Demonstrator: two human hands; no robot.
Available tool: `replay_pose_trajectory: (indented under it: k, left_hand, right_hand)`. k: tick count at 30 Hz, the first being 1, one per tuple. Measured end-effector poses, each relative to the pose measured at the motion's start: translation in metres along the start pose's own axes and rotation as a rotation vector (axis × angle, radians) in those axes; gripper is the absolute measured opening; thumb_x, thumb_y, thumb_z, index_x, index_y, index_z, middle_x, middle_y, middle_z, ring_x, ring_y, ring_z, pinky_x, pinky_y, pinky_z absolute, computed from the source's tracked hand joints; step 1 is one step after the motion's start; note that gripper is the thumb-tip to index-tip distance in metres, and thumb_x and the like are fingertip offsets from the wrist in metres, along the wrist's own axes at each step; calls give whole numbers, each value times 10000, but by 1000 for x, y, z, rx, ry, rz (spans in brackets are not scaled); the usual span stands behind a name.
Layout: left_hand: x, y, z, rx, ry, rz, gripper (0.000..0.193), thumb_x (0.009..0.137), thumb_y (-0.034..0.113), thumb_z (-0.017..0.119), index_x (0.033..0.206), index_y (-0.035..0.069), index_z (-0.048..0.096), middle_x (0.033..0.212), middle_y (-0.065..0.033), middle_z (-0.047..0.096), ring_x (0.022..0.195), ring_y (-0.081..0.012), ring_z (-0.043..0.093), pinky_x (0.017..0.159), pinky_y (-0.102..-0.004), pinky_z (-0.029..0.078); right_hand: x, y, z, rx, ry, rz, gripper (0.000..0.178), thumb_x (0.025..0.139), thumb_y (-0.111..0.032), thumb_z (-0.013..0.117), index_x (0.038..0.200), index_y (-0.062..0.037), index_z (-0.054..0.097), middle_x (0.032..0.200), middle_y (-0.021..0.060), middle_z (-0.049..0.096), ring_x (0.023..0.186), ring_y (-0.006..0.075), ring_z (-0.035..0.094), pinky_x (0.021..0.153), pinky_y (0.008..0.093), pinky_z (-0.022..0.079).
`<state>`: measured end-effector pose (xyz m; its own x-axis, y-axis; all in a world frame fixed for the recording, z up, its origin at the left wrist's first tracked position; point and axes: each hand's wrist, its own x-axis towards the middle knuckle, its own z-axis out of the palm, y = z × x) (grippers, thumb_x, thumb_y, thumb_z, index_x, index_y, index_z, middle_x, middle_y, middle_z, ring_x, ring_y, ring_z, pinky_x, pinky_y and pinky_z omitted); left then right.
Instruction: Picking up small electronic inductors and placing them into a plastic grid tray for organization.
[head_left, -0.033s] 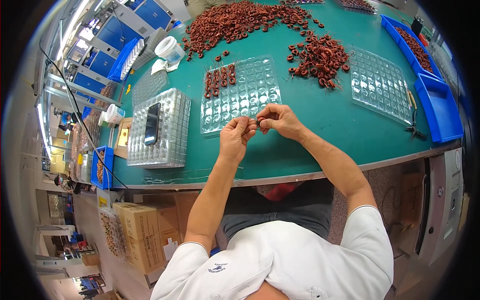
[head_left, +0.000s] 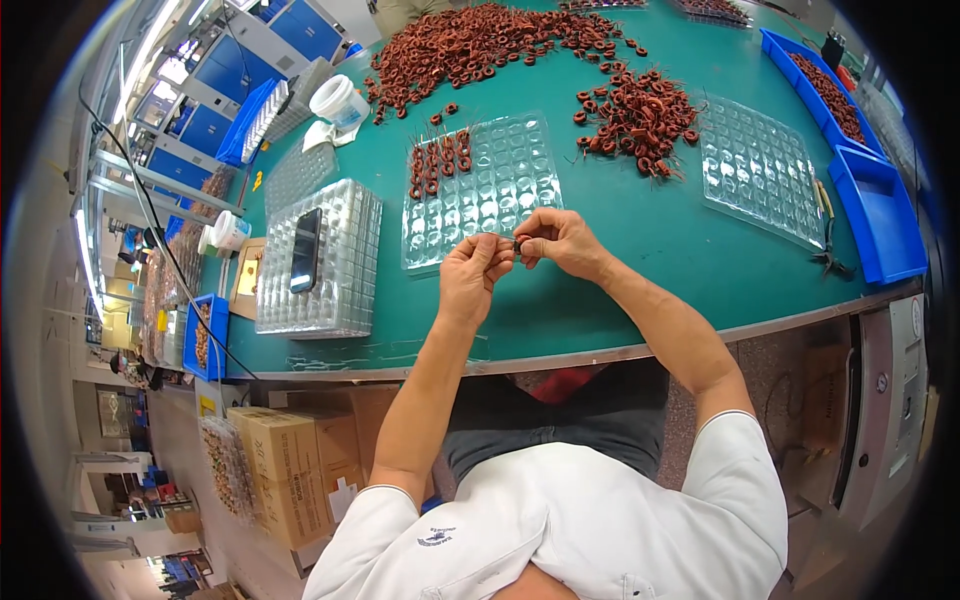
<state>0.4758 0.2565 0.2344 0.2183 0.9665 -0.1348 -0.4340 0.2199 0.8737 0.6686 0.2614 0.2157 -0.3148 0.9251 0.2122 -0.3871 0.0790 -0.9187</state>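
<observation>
Over the near edge of a clear plastic blister tray (head_left: 480,215), my two hands meet at the fingertips. My right hand (head_left: 560,240) pinches a small red-brown ring coil (head_left: 518,244), mostly covered by the fingers. Touching it from the left side are the closed thumb and forefinger of my left hand (head_left: 472,270); whatever they grip, perhaps a thin wire, is too small to make out. Several ring coils (head_left: 432,165) with upright wire leads fill pockets at the tray's far left. A loose pile of such coils (head_left: 645,125) lies to the right of the tray.
A larger coil heap (head_left: 480,45) spreads across the far side. Left stands a tray stack (head_left: 335,270) with a phone (head_left: 305,250) on top, and a white tub (head_left: 340,100) behind. Right are another blister tray (head_left: 760,170), pliers (head_left: 828,240) and blue bins (head_left: 880,215).
</observation>
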Motion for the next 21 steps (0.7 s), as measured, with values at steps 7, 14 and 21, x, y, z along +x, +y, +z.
replay_pose_trajectory:
  k: [7, 14, 21]
  left_hand:
    - [-24, -2, 16, 252, -24, 97, 308, 994, 226, 552, 1098, -54, 624, 945, -101, 667, 801, -166, 646, 729, -290, 556]
    - [-68, -33, 41, 257, 228, 329, 268, 1004, 195, 533, 996, -50, 643, 874, -82, 670, 749, -146, 632, 709, -284, 538]
    - [-19, -16, 36, 92, 158, 183, 275, 1002, 212, 528, 1009, -46, 623, 867, -97, 659, 742, -173, 646, 679, -279, 552]
  right_hand:
    - [-15, -13, 0, -21, -68, 14, 143, 857, -15, 666, 982, 22, 607, 820, 67, 638, 696, 145, 623, 642, 300, 536]
    - [-48, -12, 20, -109, 16, -3, 145, 864, 34, 614, 1007, 23, 593, 828, 56, 628, 719, 127, 600, 657, 284, 516]
    - [-15, 0, -2, -97, -85, -43, 315, 941, -132, 626, 1222, -12, 551, 928, 44, 624, 789, 132, 613, 687, 281, 530]
